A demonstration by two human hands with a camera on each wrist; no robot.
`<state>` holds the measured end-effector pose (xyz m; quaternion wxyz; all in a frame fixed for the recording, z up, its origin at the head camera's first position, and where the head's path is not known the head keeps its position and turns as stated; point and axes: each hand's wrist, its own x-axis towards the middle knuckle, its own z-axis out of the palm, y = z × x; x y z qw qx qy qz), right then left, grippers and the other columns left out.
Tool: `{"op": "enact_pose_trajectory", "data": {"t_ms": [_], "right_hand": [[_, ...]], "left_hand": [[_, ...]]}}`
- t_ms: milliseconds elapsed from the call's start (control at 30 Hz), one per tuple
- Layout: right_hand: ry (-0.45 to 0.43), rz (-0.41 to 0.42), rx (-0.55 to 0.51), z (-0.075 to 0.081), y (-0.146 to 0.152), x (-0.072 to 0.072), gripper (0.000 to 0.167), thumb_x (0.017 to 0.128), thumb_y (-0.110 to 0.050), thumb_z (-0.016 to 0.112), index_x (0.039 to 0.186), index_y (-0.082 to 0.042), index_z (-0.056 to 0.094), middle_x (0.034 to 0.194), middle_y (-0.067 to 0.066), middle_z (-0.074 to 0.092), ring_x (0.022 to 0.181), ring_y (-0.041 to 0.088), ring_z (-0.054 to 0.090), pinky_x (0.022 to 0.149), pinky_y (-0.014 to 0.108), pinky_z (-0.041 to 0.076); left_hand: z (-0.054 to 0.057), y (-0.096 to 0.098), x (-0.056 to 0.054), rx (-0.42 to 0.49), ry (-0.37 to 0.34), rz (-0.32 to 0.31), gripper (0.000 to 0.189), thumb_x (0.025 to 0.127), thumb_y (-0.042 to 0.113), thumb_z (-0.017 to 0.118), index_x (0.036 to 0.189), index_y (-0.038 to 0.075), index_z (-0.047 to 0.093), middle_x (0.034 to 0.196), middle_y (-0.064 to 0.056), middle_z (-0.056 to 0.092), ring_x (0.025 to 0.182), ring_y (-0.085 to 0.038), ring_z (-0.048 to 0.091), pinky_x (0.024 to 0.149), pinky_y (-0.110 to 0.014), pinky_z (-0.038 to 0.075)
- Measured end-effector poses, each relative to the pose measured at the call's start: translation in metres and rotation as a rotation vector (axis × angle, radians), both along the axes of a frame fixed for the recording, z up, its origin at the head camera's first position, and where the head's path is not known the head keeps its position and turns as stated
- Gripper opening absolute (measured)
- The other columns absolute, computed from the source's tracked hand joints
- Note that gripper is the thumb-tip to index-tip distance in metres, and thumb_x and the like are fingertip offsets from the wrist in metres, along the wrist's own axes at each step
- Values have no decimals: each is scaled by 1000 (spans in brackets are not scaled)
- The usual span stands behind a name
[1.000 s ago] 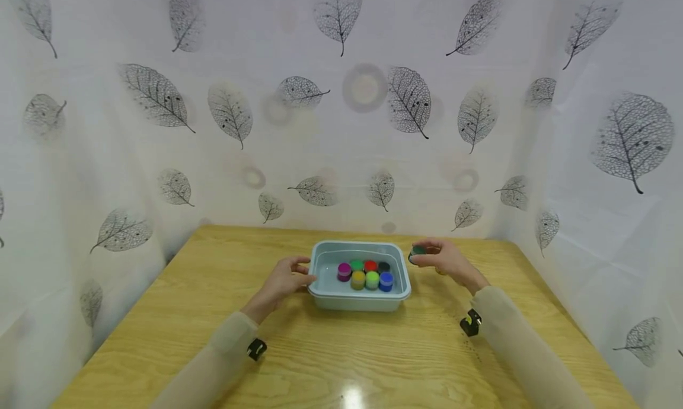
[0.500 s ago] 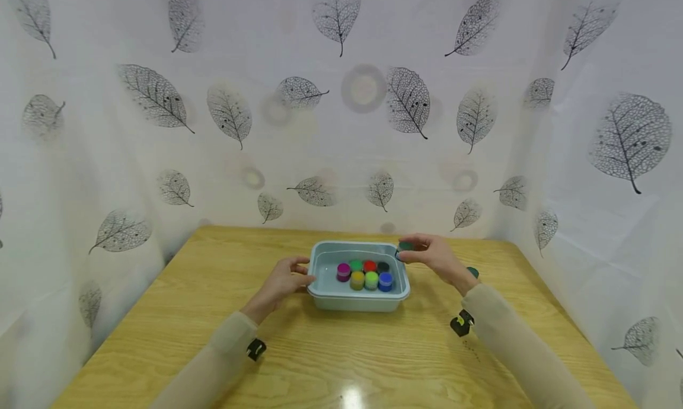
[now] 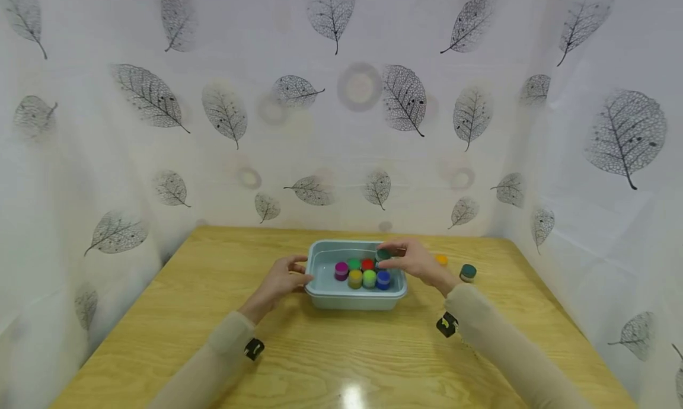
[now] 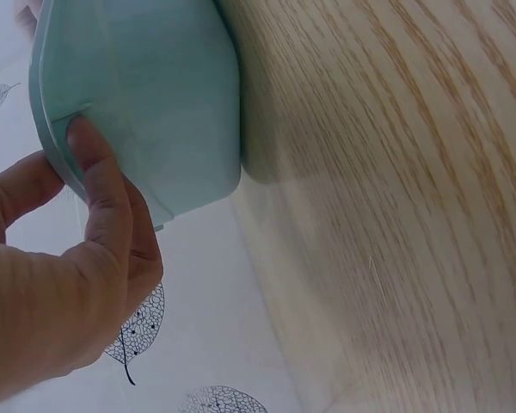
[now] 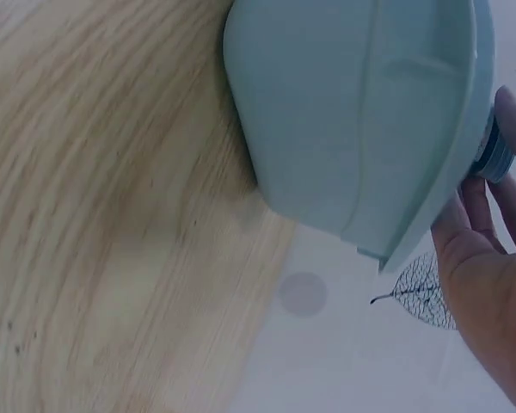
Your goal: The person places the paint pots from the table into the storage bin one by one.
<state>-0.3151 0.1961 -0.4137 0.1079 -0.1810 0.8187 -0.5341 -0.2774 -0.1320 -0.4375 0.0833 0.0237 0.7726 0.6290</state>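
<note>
A pale blue-green plastic tub (image 3: 353,303) stands on the wooden table. My left hand (image 3: 280,283) pinches its left rim, one finger under the lip outside and the thumb over the edge, as the left wrist view shows. Over the tub's right part, my right hand (image 3: 418,264) pinches a small paint jar with a dark teal lid (image 3: 382,255). Below it, several paint jars stand in the tub: a magenta jar (image 3: 341,271), a green one (image 3: 354,264), a red one (image 3: 367,264), an ochre one (image 3: 355,279), a lime one (image 3: 369,278) and a blue one (image 3: 383,280).
Right of the tub, an orange-lidded jar (image 3: 441,259) and another dark teal-lidded jar (image 3: 468,272) stand on the table (image 3: 320,355), close to the right forearm. A white curtain (image 3: 341,136) with leaf prints hangs behind the table and at both sides.
My right hand has carried the teal-lidded jar leftward from beside the tub, over its right rim. The two jars on the table have come into view behind it. My left hand stays at the rim.
</note>
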Motion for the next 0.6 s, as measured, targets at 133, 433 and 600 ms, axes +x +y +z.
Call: {"op": "enact_pose_trajectory", "data": {"t_ms": [133,433,600], "right_hand": [[30,3,56,-3,-12,0,51,83,-21,80,127,-2,64,128,13,63,113,26,62,91,34,58],[164,62,188,-6,-38,0,45,81,-23,81,121,-5,68,112,8,70,95,19,65,83,31,57],[185,67,231,-10,-53,-2,41,79,-22,83,116,-9,72,110,5,71,89,14,63,80,28,55]], "left_hand": [[0,-1,-1,-8,8,-12,55,86,-4,68,138,-4,49,104,-19,58,86,-27,65,73,-34,63],[1,0,0,-18,6,-5,55,87,-3,68,138,-3,49,102,-18,59,84,-29,65,70,-35,62],[1,0,1,-18,-6,1,57,86,-4,69,140,-3,49,102,-17,59,83,-30,65,70,-37,62]]}}
